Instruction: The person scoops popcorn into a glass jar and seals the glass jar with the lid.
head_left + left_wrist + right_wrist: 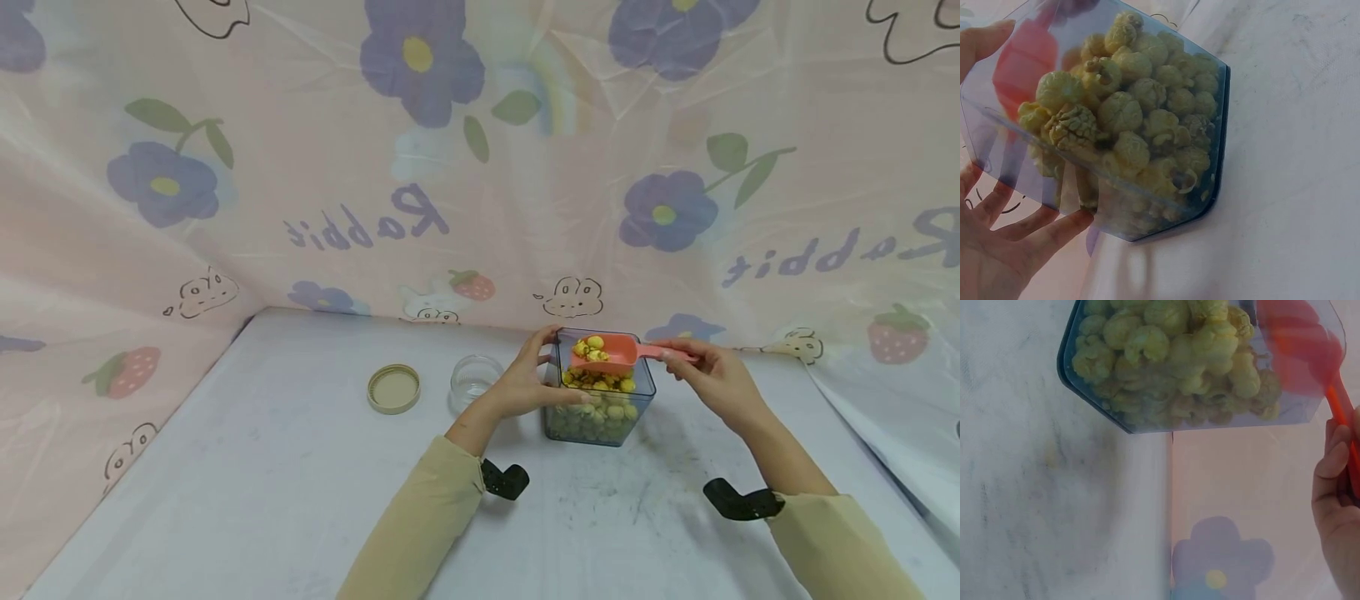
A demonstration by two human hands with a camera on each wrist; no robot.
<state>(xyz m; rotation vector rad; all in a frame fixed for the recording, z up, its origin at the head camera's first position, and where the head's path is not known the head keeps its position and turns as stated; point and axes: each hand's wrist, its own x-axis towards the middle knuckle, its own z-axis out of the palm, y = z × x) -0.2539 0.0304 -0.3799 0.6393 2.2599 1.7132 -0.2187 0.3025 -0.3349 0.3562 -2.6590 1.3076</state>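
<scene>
Two hands: the left hand (525, 387) clamps its thumb and fingers around the left side of a clear box (643, 400), thumb along the near wall; the right hand (716, 379) has its fingers closed together on the handle of an orange scoop (619, 352).
Box and popcorn: set on the right half of the white worktop (247, 467), the clear box holds yellow popcorn (1132, 112) reaching partway up its walls.
Scoop: its bowl, carrying several pieces, sits within the box's mouth, the handle crossing the right rim.
Worktop edges: the box stands near the far edge, a narrow strip before the flower-printed cloth (525, 217); a wide stretch runs leftward from the gold lid (393, 390), and more lies toward the viewer between the sleeves (420, 517).
Jar: a clear jar (471, 375) stands between lid and box, partly covered by the left hand and wrist.
Hard to see: tinted walls blur the scoop in both wrist views; whether its underside touches the popcorn cannot be told. The right wrist view cuts off part of the right hand.
</scene>
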